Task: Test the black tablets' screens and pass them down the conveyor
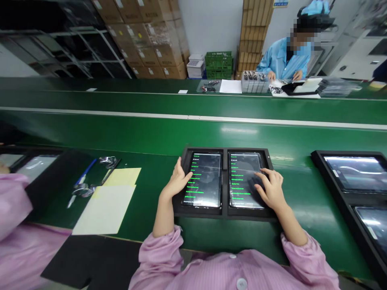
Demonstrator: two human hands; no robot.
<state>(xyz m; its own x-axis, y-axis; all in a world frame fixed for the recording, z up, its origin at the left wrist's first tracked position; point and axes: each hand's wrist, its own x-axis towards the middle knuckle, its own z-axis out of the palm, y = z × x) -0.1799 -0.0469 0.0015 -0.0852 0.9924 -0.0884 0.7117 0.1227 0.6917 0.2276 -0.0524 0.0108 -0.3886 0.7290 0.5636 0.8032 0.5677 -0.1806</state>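
Two tablets lie side by side in a black foam tray (225, 211) in front of me. The left tablet (208, 187) and the right tablet (242, 185) are both lit, with lists of mostly green text on dark screens. My left hand (175, 180) rests over the tray's left side, fingers stretched along the edge and thumb reaching onto the left tablet's screen. Over the right part of the right tablet is my right hand (272, 187), fingers apart and slightly bent, tips at the screen. Whether they touch the glass I cannot tell. Neither hand holds anything.
Another black tray (344, 197) with tablets stands at right. On the left lie pale paper sheets (104, 209), a blue pen (87, 171) and small plastic-wrapped items (84, 190). A co-worker's pink sleeve (13, 201) is at far left. Across the green bench sits a person in blue (278, 56).
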